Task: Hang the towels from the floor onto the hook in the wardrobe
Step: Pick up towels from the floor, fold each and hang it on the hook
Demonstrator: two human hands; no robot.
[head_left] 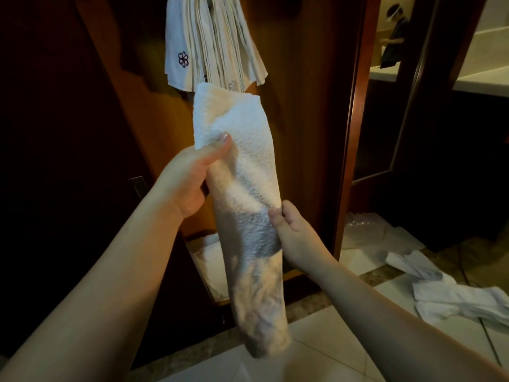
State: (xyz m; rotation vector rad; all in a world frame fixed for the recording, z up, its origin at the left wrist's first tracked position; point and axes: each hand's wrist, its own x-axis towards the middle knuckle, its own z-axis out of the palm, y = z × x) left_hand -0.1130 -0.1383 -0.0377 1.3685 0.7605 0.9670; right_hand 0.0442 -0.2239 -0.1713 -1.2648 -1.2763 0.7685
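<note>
A white terry towel (245,150) hangs folded lengthwise in front of the wardrobe. My left hand (190,177) grips its left edge near the top, thumb on the cloth. My right hand (292,230) pinches its right edge lower down. Above it, several white towels (212,42) hang bunched against the wardrobe's wooden back panel; the front one bears a dark flower emblem. The hook itself lies above the frame's top edge. More white towels (454,296) lie crumpled on the tiled floor at the right.
The dark wardrobe door (55,133) stands open at the left. A wooden frame post (355,119) borders the wardrobe's right side. A clear plastic bag (363,230) lies on the floor by the post. A person stands far off at the upper right.
</note>
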